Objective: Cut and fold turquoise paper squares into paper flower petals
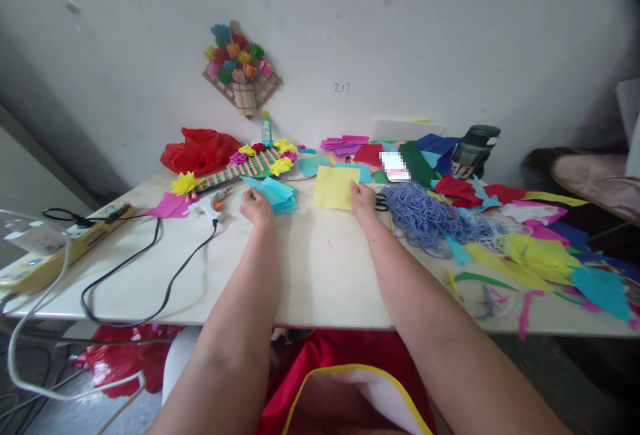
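Paper in each grip above a cluttered table (pixel 330 281): the fingers of the right hand (pixel 363 199) pinch the right edge of a yellow sheet (pixel 335 188), held flat and uncreased; the fingers of the left hand (pixel 257 208) pinch blue sheets (pixel 281 196), a loose stack just left of the yellow sheet; whether the yellow sheet touches the tabletop cannot be told.

Cutting appears done for these pieces; shaping and gluing, by the look of them, are not, as both colors are plain paper; beyond the yellow sheet and to its left, a striped panel (pixel 239 170) already carries yellow, pink and red flowers (pixel 283 166); above, also to its left, a bouquet (pixel 243 68) on the wall (pixel 425 55) looks complete.

A glue gun (pixel 204 207) lies unheld left of the yellow sheet, past the blue stack; cord (pixel 425 215) is heaped to the yellow sheet's right, past the right hand, with scraps (pixel 537 258) strewn farther right.
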Available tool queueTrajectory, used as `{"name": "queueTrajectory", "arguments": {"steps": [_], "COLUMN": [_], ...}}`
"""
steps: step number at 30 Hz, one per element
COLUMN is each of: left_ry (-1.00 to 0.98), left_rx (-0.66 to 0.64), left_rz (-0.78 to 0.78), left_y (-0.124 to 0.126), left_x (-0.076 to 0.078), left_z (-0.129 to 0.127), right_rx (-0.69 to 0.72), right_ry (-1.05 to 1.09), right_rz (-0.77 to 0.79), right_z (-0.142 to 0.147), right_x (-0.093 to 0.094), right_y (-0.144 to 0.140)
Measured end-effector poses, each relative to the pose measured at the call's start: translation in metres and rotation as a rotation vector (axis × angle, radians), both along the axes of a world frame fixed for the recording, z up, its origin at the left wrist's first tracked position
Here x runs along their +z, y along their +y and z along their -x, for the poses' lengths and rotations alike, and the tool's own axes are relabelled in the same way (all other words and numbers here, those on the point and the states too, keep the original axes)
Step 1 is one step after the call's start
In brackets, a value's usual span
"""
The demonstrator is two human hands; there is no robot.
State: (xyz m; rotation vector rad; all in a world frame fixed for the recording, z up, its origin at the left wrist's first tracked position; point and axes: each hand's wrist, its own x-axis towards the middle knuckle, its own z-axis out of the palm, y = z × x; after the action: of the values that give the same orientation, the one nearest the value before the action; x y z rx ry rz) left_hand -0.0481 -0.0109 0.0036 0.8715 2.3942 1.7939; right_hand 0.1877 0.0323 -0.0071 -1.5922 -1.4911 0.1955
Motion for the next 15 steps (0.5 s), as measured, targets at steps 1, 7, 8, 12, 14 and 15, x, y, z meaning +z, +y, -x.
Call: {"name": "queueTrajectory", "arguments": {"steps": [1, 7, 8, 12, 14, 15], "left_ry": [0.005, 0.103, 0.155, 0.23, 0.119, 0.069], "left_rx": [0.003, 0.076, 0.054, -0.218, -0.399, -0.475], "left_rz": [0.031, -0.029, -0.063, -0.222, -0.243, -0.248], "left_y": [0.0, -0.003, -0.003, 0.002, 0.004, 0.005], "left_x": [0.0, -0.001, 0.0, 0.001, -0.001, -0.002], "left_z": [-0.001, -0.007, -0.01, -0.029, -0.041, -0.046], "right_rx": [-0.004, 0.004, 0.012, 0.071, 0.137, 0.171], "right_ry": [-0.013, -0.049, -0.037, 0.073, 0.156, 0.196], "right_rz": [0.011, 0.019, 0.015, -0.007, -0.007, -0.006], "right_z": [0.0, 0.001, 0.002, 0.007, 0.01, 0.012], "right_x": [0.0, -0.001, -0.002, -0.006, -0.007, -0.007], "right_y": [0.0, 0.002, 0.003, 0.004, 0.003, 0.002]}}
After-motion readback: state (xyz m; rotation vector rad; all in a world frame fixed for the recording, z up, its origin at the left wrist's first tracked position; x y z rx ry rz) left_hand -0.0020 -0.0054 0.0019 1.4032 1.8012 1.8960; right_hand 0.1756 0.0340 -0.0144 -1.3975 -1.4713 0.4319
